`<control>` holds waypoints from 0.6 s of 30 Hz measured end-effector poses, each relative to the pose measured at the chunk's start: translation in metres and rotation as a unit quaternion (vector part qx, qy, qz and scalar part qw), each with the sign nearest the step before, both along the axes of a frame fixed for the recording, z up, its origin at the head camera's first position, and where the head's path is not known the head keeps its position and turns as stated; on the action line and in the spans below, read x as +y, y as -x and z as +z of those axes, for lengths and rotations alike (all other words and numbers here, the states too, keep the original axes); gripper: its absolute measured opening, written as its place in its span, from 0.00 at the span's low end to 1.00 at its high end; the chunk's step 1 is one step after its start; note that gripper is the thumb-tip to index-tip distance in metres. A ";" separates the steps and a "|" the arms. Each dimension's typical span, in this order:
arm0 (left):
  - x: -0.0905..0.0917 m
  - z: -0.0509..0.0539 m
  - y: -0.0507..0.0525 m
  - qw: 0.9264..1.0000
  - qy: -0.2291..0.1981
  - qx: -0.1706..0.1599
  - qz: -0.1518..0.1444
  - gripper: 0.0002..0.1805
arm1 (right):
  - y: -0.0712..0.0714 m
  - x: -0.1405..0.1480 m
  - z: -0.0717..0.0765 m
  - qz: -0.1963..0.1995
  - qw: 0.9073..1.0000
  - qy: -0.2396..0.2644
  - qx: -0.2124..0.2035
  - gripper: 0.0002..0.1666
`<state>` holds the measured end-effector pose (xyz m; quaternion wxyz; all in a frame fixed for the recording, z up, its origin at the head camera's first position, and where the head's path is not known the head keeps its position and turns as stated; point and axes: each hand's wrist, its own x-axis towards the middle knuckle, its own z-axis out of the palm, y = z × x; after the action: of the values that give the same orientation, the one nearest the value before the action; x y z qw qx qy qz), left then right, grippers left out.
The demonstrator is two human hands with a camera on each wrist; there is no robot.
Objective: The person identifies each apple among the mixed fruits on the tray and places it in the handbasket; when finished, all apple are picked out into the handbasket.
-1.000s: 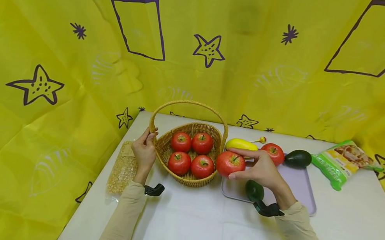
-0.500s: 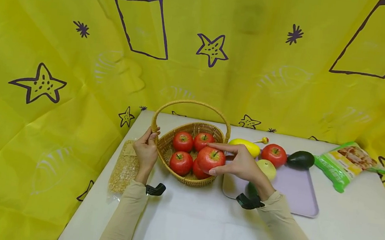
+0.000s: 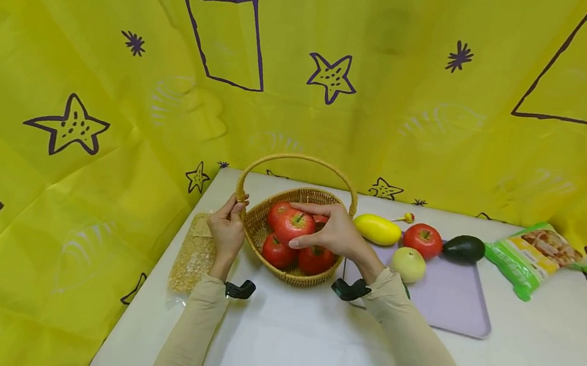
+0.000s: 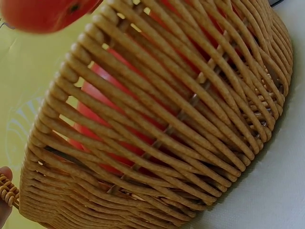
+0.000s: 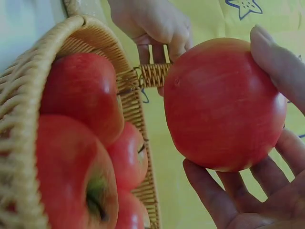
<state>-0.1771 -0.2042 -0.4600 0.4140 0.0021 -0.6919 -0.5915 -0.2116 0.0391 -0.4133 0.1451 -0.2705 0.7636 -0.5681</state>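
Observation:
My right hand (image 3: pixel 336 232) holds a red apple (image 3: pixel 293 227) between thumb and fingers, above the wicker basket (image 3: pixel 294 279). In the right wrist view this apple (image 5: pixel 224 105) is apart from the several apples (image 5: pixel 76 167) inside the basket. With my left hand (image 3: pixel 227 232) I grip the foot of the basket's arched handle (image 3: pixel 301 157) at its left side. The left wrist view is mostly filled by the woven basket wall (image 4: pixel 157 124), with red showing through the gaps. The held apple and right hand partly cover the apples in the basket.
A lilac tray (image 3: pixel 458 302) at the right bears a pale green round fruit (image 3: pixel 408 265). Along its back edge are a yellow mango-like fruit (image 3: pixel 377 229), another apple (image 3: pixel 423 241) and an avocado (image 3: pixel 463 250). A green food packet (image 3: pixel 538 256) lies farther right; a bag of yellow grains (image 3: pixel 193 256) lies left.
My right hand has carried the apple leftward from the basket's right rim to over its middle. The pale green fruit has come into sight. The left hand keeps its grip on the handle.

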 end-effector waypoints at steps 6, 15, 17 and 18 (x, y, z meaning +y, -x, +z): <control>-0.002 -0.003 0.002 1.000 -0.005 -0.003 -0.001 0.14 | 0.011 -0.021 -0.002 -0.005 1.000 -0.011 0.009 0.44; -0.004 -0.011 0.009 1.000 -0.016 -0.018 0.001 0.15 | 0.029 -0.044 -0.009 0.002 1.000 -0.026 -0.004 0.44; -0.004 -0.010 0.008 1.000 -0.015 -0.018 -0.001 0.15 | 0.031 -0.047 -0.010 0.002 0.999 -0.033 -0.004 0.43; -0.004 -0.008 0.007 1.000 -0.015 -0.016 -0.003 0.15 | 0.033 -0.049 -0.011 0.004 0.999 -0.036 -0.003 0.43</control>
<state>-0.1837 -0.2077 -0.4683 0.4007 0.0156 -0.6898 -0.6028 -0.2441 -0.0096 -0.4244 0.1592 -0.2666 0.7821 -0.5403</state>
